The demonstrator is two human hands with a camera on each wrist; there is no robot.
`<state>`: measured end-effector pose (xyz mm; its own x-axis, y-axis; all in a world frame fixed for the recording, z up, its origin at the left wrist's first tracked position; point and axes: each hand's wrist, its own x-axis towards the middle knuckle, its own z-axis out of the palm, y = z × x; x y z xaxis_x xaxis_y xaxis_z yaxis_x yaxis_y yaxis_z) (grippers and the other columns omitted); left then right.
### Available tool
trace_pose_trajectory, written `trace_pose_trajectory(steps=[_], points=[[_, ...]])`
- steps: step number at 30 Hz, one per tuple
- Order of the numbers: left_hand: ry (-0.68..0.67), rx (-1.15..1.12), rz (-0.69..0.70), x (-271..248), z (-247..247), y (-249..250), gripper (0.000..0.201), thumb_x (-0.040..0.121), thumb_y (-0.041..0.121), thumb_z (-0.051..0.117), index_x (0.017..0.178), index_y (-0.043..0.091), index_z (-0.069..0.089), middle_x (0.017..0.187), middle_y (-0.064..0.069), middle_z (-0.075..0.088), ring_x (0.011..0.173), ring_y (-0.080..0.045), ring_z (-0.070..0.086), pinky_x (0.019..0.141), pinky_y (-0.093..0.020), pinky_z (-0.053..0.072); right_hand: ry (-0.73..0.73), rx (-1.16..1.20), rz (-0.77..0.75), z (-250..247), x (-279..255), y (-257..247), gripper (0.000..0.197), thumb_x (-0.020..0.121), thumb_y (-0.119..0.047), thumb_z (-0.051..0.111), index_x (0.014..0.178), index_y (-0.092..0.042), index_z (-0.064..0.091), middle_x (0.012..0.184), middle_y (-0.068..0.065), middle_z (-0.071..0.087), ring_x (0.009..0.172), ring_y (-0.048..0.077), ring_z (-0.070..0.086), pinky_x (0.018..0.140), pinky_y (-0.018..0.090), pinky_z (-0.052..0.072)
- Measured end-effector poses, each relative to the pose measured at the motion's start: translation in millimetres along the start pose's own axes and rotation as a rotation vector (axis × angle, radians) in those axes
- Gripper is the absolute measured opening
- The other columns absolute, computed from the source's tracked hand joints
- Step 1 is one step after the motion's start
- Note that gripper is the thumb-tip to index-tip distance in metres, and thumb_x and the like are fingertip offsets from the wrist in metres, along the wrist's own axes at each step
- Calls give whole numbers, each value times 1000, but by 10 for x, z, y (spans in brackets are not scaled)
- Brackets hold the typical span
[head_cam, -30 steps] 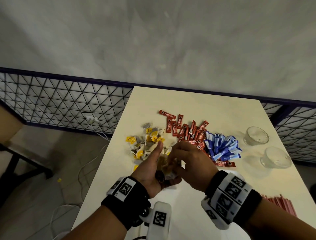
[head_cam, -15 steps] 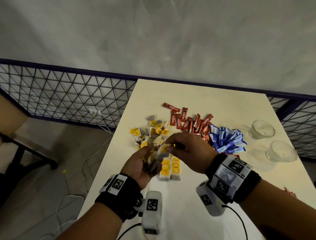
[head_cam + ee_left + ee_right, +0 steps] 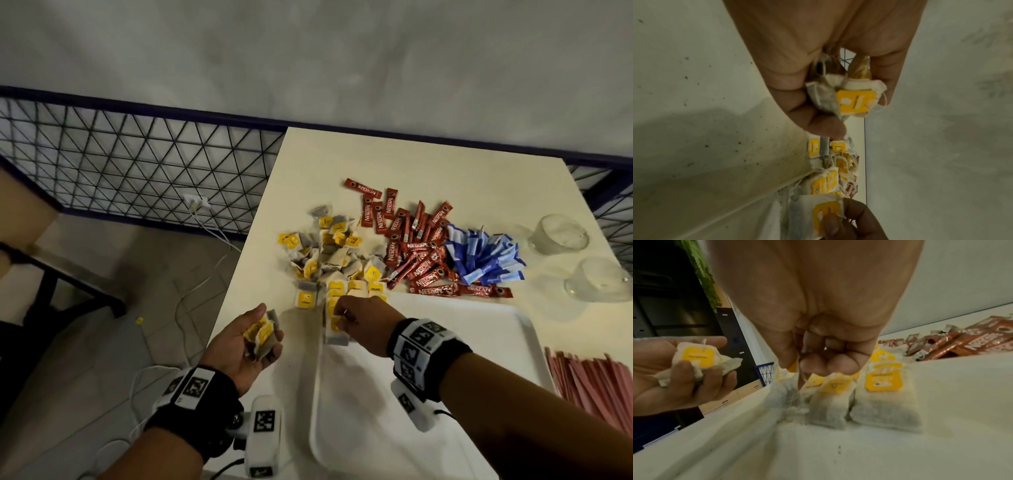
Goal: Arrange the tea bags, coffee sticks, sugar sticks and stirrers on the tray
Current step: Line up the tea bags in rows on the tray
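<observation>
Left hand [image 3: 245,342] cups several tea bags [image 3: 262,337]; right hand [image 3: 359,322] pinches one tea bag [image 3: 784,394] at tray's [image 3: 513,329] 11 o'clock corner.

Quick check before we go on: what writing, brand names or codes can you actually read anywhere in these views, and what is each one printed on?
"NESCAFE": on the red coffee sticks piled on the table, repeated on several.
Yellow tags of the tea bags: print is there but too small and blurred to read.
Blue sugar sticks: no legible text.
Square black-and-white codes on the wrist bands: patterns only, no words.
Pink stirrers: no print visible.
</observation>
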<state>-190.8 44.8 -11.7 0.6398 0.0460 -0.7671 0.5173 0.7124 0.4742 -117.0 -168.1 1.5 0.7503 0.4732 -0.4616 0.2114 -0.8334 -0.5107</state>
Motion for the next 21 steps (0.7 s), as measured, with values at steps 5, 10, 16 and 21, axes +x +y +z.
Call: trace_pose_trajectory(steps=[5, 10, 16, 21], points=[[3, -2, -4, -2, -87, -12, 15, 84, 28, 64, 81, 13, 65, 72, -4, 65, 58, -19, 63, 49, -25, 52, 51, 32, 55, 112, 116, 0, 11, 94, -24, 51, 102, -18, 56, 96, 8, 65, 86, 27, 58, 75, 33, 48], [10, 7, -3, -2, -107, -26, 16, 85, 28, 64, 85, 12, 64, 73, -7, 64, 61, -21, 63, 49, -26, 52, 152, -47, 104, 164, 212, 14, 14, 91, -29, 55, 99, -17, 54, 104, 6, 58, 95, 28, 55, 76, 33, 44], [-21, 21, 8, 11, -72, -47, 25, 71, 29, 70, 88, 12, 63, 76, -10, 63, 62, -22, 64, 48, -29, 53, 207, -148, 55, 138, 113, 50, 12, 94, -33, 50, 98, -22, 47, 105, -1, 50, 92, 27, 56, 71, 35, 47], [-45, 23, 4, 16, -23, -77, 25, 70, 29, 70, 88, 13, 62, 76, -11, 62, 60, -23, 65, 50, -29, 53, 111, -254, -131, 172, 75, 81, 26, 90, -29, 54, 114, -27, 63, 116, -1, 56, 103, 25, 57, 82, 35, 49]])
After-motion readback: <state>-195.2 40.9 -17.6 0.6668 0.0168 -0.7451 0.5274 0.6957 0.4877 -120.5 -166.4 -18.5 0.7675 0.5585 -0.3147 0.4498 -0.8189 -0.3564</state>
